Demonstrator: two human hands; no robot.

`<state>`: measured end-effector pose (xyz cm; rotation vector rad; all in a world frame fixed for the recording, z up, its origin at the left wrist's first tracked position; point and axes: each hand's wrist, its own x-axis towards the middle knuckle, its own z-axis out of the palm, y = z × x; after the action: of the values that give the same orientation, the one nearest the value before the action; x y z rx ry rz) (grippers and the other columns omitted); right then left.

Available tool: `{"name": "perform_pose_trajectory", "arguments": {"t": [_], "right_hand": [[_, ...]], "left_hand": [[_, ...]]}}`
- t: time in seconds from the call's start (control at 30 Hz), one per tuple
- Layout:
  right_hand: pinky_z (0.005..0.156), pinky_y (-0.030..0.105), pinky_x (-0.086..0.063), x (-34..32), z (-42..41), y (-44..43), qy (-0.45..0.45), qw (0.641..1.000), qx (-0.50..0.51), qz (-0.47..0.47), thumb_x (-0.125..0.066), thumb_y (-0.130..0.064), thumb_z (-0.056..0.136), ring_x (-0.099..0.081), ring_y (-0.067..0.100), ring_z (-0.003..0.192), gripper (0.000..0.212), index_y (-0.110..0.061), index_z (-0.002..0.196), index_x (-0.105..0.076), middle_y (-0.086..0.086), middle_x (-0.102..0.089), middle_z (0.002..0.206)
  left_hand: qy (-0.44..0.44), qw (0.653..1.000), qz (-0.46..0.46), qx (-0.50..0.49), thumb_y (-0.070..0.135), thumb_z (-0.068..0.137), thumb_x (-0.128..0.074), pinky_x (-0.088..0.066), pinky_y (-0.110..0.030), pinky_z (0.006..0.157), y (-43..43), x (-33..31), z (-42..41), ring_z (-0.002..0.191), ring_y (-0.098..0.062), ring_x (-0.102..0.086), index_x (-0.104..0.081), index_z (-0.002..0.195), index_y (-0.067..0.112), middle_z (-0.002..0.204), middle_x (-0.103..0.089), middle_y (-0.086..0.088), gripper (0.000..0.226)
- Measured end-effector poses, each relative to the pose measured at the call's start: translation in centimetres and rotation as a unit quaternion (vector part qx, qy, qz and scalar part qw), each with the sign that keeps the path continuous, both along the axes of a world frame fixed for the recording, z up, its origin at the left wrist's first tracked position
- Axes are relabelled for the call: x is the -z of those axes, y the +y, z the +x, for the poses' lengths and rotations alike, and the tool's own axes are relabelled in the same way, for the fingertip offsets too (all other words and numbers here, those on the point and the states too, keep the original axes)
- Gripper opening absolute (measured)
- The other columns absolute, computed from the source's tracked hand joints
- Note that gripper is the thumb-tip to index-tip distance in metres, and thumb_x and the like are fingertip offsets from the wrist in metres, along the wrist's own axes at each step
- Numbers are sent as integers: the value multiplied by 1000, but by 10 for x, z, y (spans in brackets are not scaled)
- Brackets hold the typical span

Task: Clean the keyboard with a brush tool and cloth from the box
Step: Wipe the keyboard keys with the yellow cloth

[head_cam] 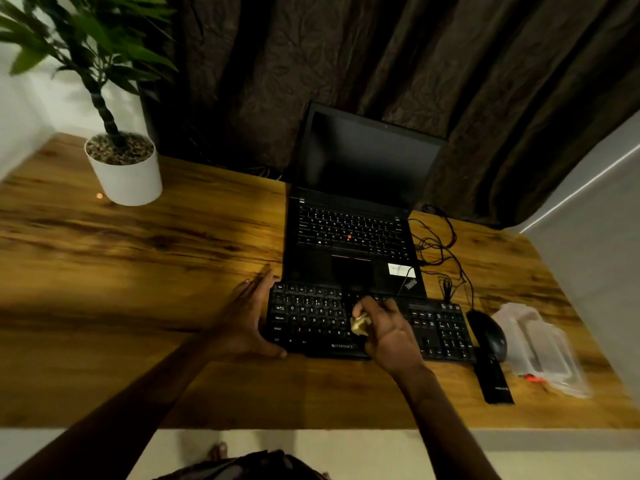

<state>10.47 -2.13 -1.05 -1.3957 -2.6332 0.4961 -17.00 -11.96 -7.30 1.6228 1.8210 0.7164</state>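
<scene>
A black keyboard lies on the wooden desk in front of an open laptop. My left hand rests against the keyboard's left end, thumb on its front edge and fingers along the side. My right hand hovers over the middle keys, closed on a small bunched yellow cloth that touches the keys. At the right of the desk lies a clear plastic box, blurred. No brush can be made out.
The black laptop stands open right behind the keyboard. A black mouse, a black flat case and tangled cables lie to the right. A potted plant stands at the back left. The desk's front edge is near.
</scene>
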Motion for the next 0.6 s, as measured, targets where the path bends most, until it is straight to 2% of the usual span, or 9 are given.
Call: {"name": "perform_pose_trajectory", "arguments": {"t": [0.17, 0.27, 0.37, 0.43, 0.47, 0.53, 0.57, 0.6], "right_hand": [[75, 20, -51, -1, 0, 11, -34, 999, -29, -1, -72, -2, 70, -54, 12, 91, 68, -49, 111, -45, -6, -39, 117], [72, 17, -48, -2, 24, 23, -23, 999, -23, 13, -67, 3, 69, -54, 11, 88, 69, -49, 110, -46, -4, -40, 115], [74, 23, -53, -1, 24, 19, 6, 998, -53, 37, -58, 8, 69, -53, 10, 88, 70, -48, 110, -49, -3, -42, 113], [77, 25, -54, 8, -2, 10, 22, 995, -85, 49, -56, 8, 72, -54, 10, 89, 64, -42, 112, -52, -2, -44, 113], [81, 25, -53, 12, -16, 9, 19, 995, -70, 65, -56, 6, 78, -57, 13, 92, 57, -36, 116, -55, 1, -46, 114], [89, 28, -51, 14, -35, 7, 30, 999, 14, 32, -52, -1, 89, -60, 22, 99, 44, -25, 124, -56, 7, -49, 120], [84, 28, -53, 13, -36, 7, 35, 999, -20, 36, -53, 1, 88, -60, 21, 94, 45, -27, 123, -56, 5, -48, 119], [78, 25, -54, 11, -31, 6, 34, 996, -76, 41, -54, 4, 85, -59, 17, 88, 50, -32, 119, -54, 1, -46, 116]], "left_hand": [[-9, 1000, -6, -4, 75, 35, -87, -5, -35, 125, 1, 1, -1, 151, -14, 0, 9, 159, 29, 167, -2, 11, 163], [-4, 1000, -24, -13, 82, 33, -83, -11, -43, 125, 1, 6, -3, 153, -23, 1, 15, 157, 36, 167, 2, 13, 165], [-7, 1000, -24, -6, 79, 34, -84, -7, -39, 125, -3, 6, -5, 152, -18, 4, 14, 156, 36, 160, 6, 21, 163], [-40, 999, -20, -24, 77, 32, -84, -6, -35, 124, 0, 0, 3, 146, -11, 5, 9, 158, 33, 158, 4, 21, 163], [-30, 999, -15, -36, 78, 38, -83, -6, -36, 123, 0, -5, 6, 145, -11, 3, 4, 160, 30, 160, 3, 17, 157], [-51, 995, -31, -84, 77, 56, -77, -9, -39, 123, 0, -8, 6, 148, -15, -4, -6, 160, 26, 165, -6, 9, 136], [-62, 995, -30, -71, 79, 52, -77, -9, -38, 123, 2, -6, 4, 149, -15, -4, -3, 158, 32, 165, -6, 10, 138], [-32, 999, -22, -29, 81, 43, -80, -9, -36, 123, 4, 0, 0, 149, -13, -1, 5, 155, 41, 166, -2, 13, 146]]}}
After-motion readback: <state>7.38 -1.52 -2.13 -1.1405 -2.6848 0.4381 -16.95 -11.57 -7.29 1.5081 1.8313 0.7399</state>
